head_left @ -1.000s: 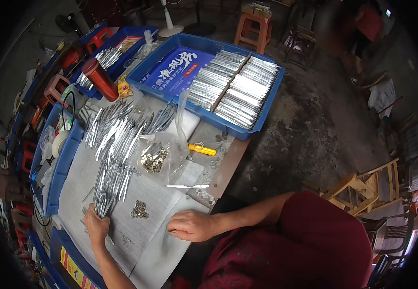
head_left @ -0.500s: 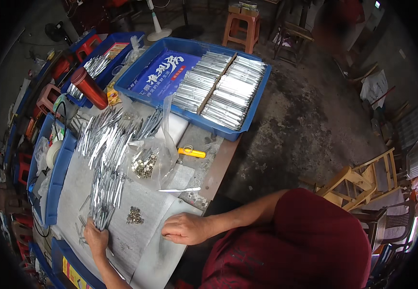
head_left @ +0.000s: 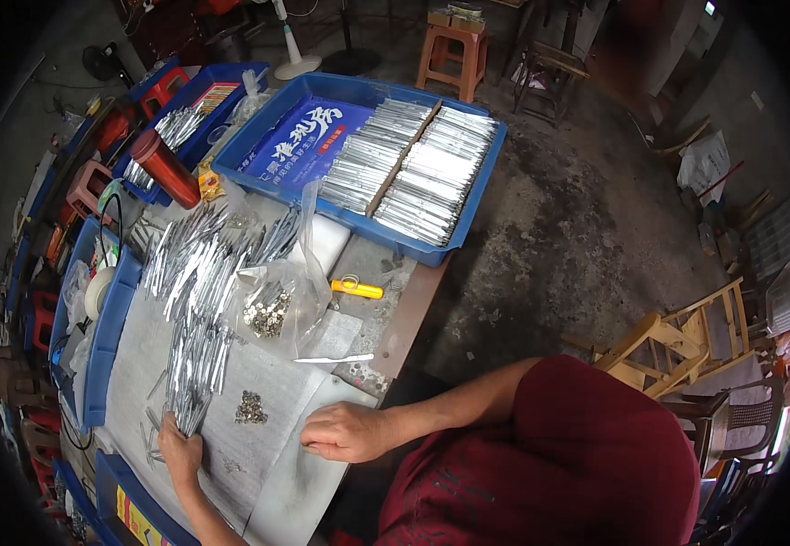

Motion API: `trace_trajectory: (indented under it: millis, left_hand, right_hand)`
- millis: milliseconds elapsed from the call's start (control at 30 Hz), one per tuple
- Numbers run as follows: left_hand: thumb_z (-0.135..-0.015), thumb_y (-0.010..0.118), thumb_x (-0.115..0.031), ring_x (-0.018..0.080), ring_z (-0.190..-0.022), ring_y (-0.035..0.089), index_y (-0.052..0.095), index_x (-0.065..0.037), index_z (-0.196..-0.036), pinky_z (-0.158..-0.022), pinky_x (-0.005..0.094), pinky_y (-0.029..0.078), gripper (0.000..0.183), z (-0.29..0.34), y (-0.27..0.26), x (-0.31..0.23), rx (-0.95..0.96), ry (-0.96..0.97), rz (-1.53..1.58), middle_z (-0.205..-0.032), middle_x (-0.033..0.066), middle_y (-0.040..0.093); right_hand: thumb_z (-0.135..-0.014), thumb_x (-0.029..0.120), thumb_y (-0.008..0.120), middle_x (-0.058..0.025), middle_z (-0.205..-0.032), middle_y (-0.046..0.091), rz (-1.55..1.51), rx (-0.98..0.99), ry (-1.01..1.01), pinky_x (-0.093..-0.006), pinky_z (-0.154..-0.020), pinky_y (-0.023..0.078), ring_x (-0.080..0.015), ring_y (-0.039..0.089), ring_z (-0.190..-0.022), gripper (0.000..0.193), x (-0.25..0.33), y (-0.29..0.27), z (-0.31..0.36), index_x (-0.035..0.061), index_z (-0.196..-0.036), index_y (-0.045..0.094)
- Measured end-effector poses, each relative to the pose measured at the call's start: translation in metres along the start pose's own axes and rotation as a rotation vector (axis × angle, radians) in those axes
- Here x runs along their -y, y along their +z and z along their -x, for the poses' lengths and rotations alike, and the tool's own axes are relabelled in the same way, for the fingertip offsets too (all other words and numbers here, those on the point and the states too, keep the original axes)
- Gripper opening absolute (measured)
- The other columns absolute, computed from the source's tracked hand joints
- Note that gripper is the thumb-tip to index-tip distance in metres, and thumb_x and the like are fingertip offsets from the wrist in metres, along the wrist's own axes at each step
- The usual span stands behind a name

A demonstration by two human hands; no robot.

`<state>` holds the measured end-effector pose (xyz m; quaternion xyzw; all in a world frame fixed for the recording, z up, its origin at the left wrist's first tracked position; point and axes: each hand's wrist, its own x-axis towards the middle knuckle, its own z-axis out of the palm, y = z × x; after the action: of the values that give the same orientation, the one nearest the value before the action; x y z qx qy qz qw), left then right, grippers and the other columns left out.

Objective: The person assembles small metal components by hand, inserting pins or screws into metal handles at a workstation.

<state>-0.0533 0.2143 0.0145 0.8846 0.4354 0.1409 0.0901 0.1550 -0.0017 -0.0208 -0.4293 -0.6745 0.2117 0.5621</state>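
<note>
A dark red short-sleeved shirt — marked with a faint darker print — leaves the forearms bare.

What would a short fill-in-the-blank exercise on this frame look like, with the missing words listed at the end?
1. Of the two, only the ____ hand touches the loose silvery strips.
2. The large tray that holds neatly stacked strips is ____.
3. The small object with a ring, just right of the clear plastic bag, is ____.
4. The tall cylinder left of the large tray is ____.

Missing words: left; blue; yellow; red.
</note>
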Motion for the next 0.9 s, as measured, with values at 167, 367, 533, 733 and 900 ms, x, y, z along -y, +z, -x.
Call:
trace_trajectory:
  millis: [167, 367, 533, 733, 900]
  left_hand:
    - [-0.053, 0.045, 0.003, 0.0434, -0.075, 0.048, 0.045, 0.003, -0.077, -0.068, 0.0454, 0.038, 0.024, 0.007, -0.004, 0.009, 0.058, -0.117, -0.048, -0.074, 0.025, 0.051]
    - [-0.056, 0.048, 0.001, 0.0393, -0.083, 0.05, 0.052, 0.002, -0.089, -0.072, 0.0427, 0.04, 0.033, 0.001, 0.01, 0.017, -0.022, -0.007, -0.031, -0.084, 0.0225, 0.054]
    - [-0.056, 0.048, 0.002, 0.0376, -0.082, 0.051, 0.052, 0.001, -0.085, -0.072, 0.0416, 0.041, 0.03, 0.004, 0.003, 0.013, -0.013, -0.038, -0.039, -0.081, 0.0195, 0.053]
    - [-0.06, 0.047, 0.003, 0.0355, -0.09, 0.049, 0.051, 0.0, -0.088, -0.076, 0.0397, 0.041, 0.029, 0.011, 0.003, 0.01, 0.005, -0.09, -0.023, -0.088, 0.0185, 0.053]
    - [-0.058, 0.05, 0.001, 0.0348, -0.09, 0.048, 0.051, 0.001, -0.09, -0.079, 0.0381, 0.039, 0.032, 0.014, -0.001, 0.009, -0.021, -0.109, 0.013, -0.09, 0.0185, 0.052]
  right_hand:
    - [-0.076, 0.005, 0.053, -0.0109, -0.068, 0.047, -0.052, 0.05, -0.011, -0.0366, -0.056, 0.039, -0.0276, 0.049, -0.061, 0.009, 0.002, 0.004, -0.005, -0.0005, -0.081, 0.049]
    - [-0.073, 0.006, 0.055, -0.0131, -0.068, 0.051, 0.062, 0.038, 0.1, -0.0371, -0.056, 0.041, -0.0302, 0.052, -0.062, 0.009, 0.006, -0.005, -0.005, -0.0007, -0.078, 0.052]
    - [-0.073, 0.004, 0.055, -0.0126, -0.063, 0.05, 0.032, 0.048, 0.076, -0.0368, -0.053, 0.039, -0.0297, 0.05, -0.057, 0.007, 0.01, -0.004, -0.008, -0.0007, -0.075, 0.052]
    - [-0.073, 0.002, 0.055, -0.0109, -0.06, 0.048, 0.066, 0.04, 0.078, -0.034, -0.049, 0.038, -0.026, 0.048, -0.053, 0.005, 0.011, -0.002, -0.01, -0.0007, -0.074, 0.052]
    - [-0.073, 0.001, 0.055, -0.0106, -0.061, 0.048, 0.059, 0.08, 0.091, -0.0326, -0.049, 0.037, -0.0251, 0.048, -0.053, 0.004, 0.011, -0.003, -0.01, -0.0011, -0.075, 0.052]
